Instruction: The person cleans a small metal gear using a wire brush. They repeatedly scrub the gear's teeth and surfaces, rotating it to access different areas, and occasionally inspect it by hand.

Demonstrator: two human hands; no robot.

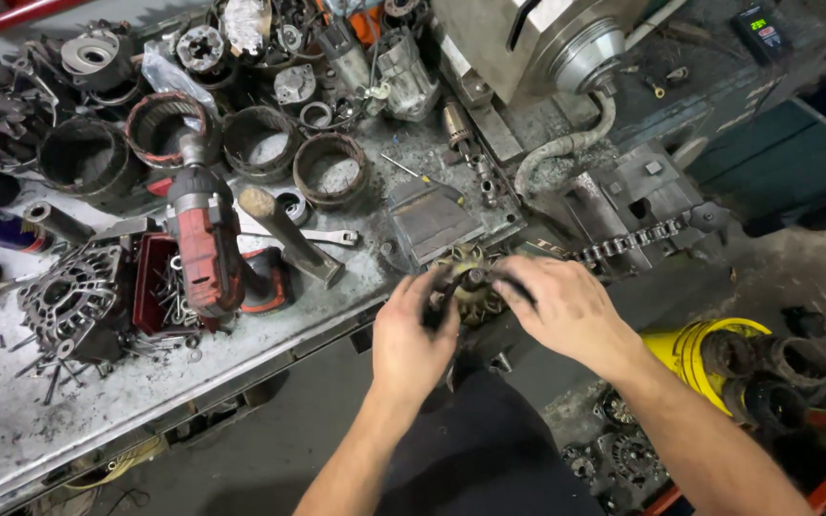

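Left hand [413,334]: fingers curled around the near-left side of a small claw-pole rotor [470,277], thumb and forefinger pressed against its dark, greasy body. Grip closed on the part.

Right hand [566,306]: fingers laid flat over the rotor's right side and top, fingertips touching it near the centre shaft. Whether the fingers wrap underneath cannot be told; the palm hides that side.

Rotor: held between both hands at the front edge of the metal workbench [78,411], just in front of a grey finned cover plate [432,225]. Brass-coloured claws show between the fingers.

Right of the hands: a length of roller chain [628,244] runs along a dark machine base. Above it, a ribbed grey hose [566,148] curves down from a large grey machine housing [537,38].

Left of the hands: a hammer [289,234] lies on the bench, head toward the hands. Beside it a red cordless impact wrench [207,244] lies across a red tray of bolts [160,287]. Further left, an aluminium alternator housing [69,301] with loose screws scattered in front of it.

Back of bench: several stator rings [332,170] with copper windings, plus mixed motor parts.

Lower right, on the floor: a yellow bucket [690,349] with dark cylindrical parts next to it.
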